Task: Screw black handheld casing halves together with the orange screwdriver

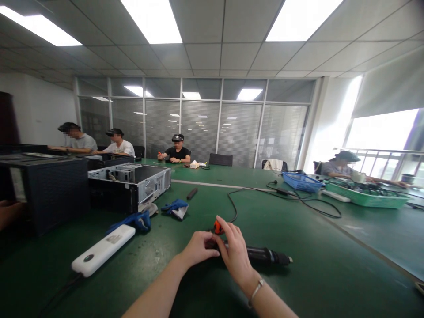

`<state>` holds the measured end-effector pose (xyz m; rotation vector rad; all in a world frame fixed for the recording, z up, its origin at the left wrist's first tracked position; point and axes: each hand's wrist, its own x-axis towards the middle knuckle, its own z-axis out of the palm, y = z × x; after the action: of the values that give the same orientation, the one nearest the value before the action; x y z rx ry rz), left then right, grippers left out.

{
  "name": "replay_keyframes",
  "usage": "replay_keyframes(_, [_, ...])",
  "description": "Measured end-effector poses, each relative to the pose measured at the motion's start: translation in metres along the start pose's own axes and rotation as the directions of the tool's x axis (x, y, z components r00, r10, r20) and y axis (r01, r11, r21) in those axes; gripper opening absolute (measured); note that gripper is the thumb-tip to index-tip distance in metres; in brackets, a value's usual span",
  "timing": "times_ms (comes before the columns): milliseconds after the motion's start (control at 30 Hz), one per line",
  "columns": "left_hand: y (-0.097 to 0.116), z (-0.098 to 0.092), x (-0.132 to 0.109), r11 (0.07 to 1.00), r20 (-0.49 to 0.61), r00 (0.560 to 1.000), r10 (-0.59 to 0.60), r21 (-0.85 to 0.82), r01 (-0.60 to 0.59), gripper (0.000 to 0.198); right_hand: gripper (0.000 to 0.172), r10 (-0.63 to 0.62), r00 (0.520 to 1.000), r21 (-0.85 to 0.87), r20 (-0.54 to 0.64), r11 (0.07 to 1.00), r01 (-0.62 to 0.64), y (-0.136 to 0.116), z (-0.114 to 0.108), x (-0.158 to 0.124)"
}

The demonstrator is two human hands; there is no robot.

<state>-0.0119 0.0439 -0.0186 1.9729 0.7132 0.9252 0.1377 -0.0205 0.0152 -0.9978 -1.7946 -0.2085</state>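
Close together over the green table, my left hand (199,244) and my right hand (236,251) meet at the fingertips. The left fingers and thumb are pinched on something dark that is mostly hidden. My right fingers curl at an orange and black handle (217,227), with only its rounded end showing; the rest is covered. A black electric screwdriver (270,255) lies on the table behind my right hand, its metal tip pointing right. Part of its body is hidden by the hand.
On the left are a white power strip (104,251), blue gloves (177,207), an open computer case (132,179) and a black case (49,190). A black cable (251,189) crosses toward a blue basket (301,182) and a green basket (367,196). Several people sit around.
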Motion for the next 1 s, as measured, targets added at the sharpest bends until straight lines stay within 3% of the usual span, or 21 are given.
replay_keyframes(167, [-0.002,-0.001,0.001,0.997,0.005,0.999,-0.034,0.065,0.034,0.019,0.053,-0.038,0.999,0.097,0.011,0.995,0.036,0.002,0.003,-0.005])
replay_keyframes(367, [0.005,-0.002,-0.001,0.997,-0.006,1.0,-0.015,0.08,0.016,0.025,0.057,-0.085,0.967,0.082,-0.241,0.991,0.107,0.0,-0.003,-0.01])
replay_keyframes(467, [0.006,-0.003,-0.001,0.991,-0.014,0.999,-0.033,0.13,0.034,0.026,0.063,-0.214,0.938,0.05,-0.273,0.971,0.236,-0.008,-0.013,-0.006])
replay_keyframes(533, [0.005,-0.003,-0.002,0.987,-0.021,0.999,-0.036,0.155,0.039,0.024,0.062,-0.288,0.939,0.05,-0.186,0.952,0.302,-0.015,-0.022,-0.005])
replay_keyframes(633, [0.0,-0.003,-0.001,0.991,-0.019,1.0,-0.002,0.136,0.004,0.02,0.054,-0.361,0.927,0.056,0.1,0.932,0.357,-0.024,-0.035,-0.008])
replay_keyframes(767, [-0.005,-0.001,-0.001,0.998,0.002,0.999,-0.051,-0.024,0.051,0.037,0.046,-0.425,0.779,0.122,0.461,0.9,0.418,-0.02,-0.043,-0.026])
replay_keyframes(867, [-0.005,0.0,-0.002,0.997,-0.001,0.997,-0.08,-0.024,0.08,0.038,0.042,-0.379,0.675,0.134,0.633,0.913,0.386,-0.012,-0.045,-0.041])
replay_keyframes(1000, [-0.001,0.0,-0.002,0.998,-0.008,0.998,-0.062,-0.031,0.061,0.036,0.045,-0.207,0.649,0.112,0.732,0.976,0.185,-0.009,-0.056,-0.045])
